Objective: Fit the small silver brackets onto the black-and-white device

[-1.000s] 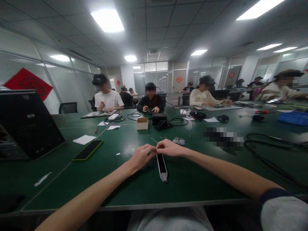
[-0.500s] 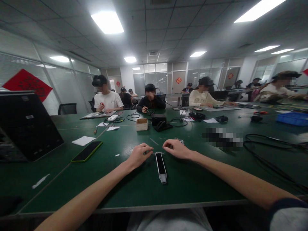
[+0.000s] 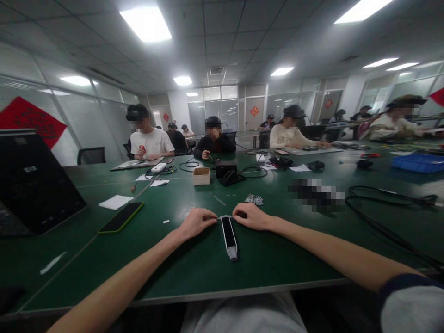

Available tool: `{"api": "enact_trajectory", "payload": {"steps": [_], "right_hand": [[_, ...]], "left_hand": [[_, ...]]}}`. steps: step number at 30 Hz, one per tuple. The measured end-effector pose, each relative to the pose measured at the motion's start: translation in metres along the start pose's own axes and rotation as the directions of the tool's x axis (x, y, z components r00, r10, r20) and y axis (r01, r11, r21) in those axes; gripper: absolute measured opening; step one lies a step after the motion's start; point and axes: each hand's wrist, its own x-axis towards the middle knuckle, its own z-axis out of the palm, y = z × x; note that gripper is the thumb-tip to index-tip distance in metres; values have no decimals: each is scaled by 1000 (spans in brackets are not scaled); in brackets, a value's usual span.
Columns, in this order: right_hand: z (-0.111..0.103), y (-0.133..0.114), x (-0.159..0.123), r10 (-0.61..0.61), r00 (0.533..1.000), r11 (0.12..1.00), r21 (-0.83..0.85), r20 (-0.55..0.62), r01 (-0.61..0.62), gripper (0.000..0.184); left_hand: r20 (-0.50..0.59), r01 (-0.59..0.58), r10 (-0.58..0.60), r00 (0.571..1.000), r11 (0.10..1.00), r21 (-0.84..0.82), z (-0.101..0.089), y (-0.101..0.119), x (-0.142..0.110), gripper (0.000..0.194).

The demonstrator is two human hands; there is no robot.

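Note:
A long, narrow piece [image 3: 228, 233] with a black face, a pale rim and a grey blunt end lies on the green table, its grey end toward me. A thin pale crossbar [image 3: 225, 216] runs across its far end. My left hand [image 3: 197, 223] pinches the bar's left end between thumb and fingers. At the right end, my right hand [image 3: 252, 216] is closed too, its fingertips on the bar. Just beyond my right hand sits a small pile of metal parts [image 3: 254, 199].
Left of my arm lie a green-edged phone [image 3: 121, 217] and a white paper [image 3: 115, 202]. A black HP computer case [image 3: 38, 180] stands at far left. Ahead are a small cardboard box [image 3: 201, 176] and a black device [image 3: 226, 169]. Black cables [image 3: 364, 212] and a blue tray [image 3: 418, 163] are rightward. Other people sit opposite.
Both hands have come in toward the crossbar and their fingers have closed at its ends. The metal pile behind my right hand shows more fully, and the view has shifted slightly.

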Motion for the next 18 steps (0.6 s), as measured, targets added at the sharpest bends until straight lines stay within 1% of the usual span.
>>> {"api": "enact_trajectory", "payload": {"steps": [6,12,15,18], "right_hand": [[0,-1,0,11,1000,1000,25,12,-11,15],[1,0,-1,22,1000,999,40,20,-23,15],[0,-4,-1,22,999,1000,20,36,-23,15],[-5,-6,1,-3,998,999,-40,62,6,19]], "left_hand": [[9,18,-18,1000,998,-58,3,5,0,22],[-44,9,-11,999,999,-54,11,7,3,20],[-74,23,-27,997,998,-62,14,7,3,25],[-82,4,-9,997,998,-62,13,6,3,24]]}}
